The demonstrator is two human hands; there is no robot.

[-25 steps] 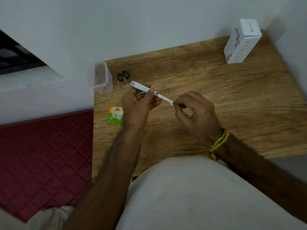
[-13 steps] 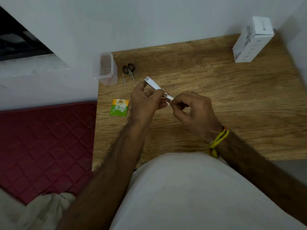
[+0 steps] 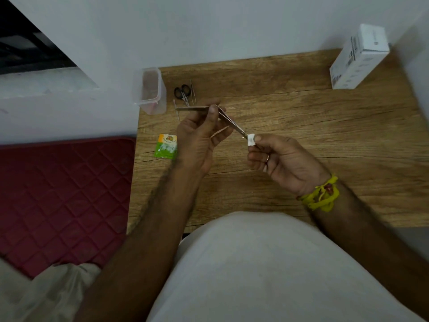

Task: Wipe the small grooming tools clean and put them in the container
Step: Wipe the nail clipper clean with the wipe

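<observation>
My left hand (image 3: pixel 199 135) holds a metal nail clipper (image 3: pixel 228 120) above the wooden table (image 3: pixel 301 126), thumb pressed near its hinge, its lever swung out to the left. My right hand (image 3: pixel 283 159) pinches a small white wipe (image 3: pixel 251 139) around the clipper's lower tip. A clear plastic container (image 3: pixel 149 91) stands open at the table's back left corner. Beside it lie small black-handled scissors (image 3: pixel 183 94) and thin metal picks (image 3: pixel 192 91).
A green and orange sachet (image 3: pixel 166 146) lies on the table left of my left hand. A white box (image 3: pixel 358 58) stands at the back right by the wall. A red quilted mat (image 3: pixel 58 196) lies left of the table. My lap fills the foreground.
The clipper has turned so that its tip points down right, and its lever has swung out left. My right hand has slid with the wipe out to the clipper's tip.
</observation>
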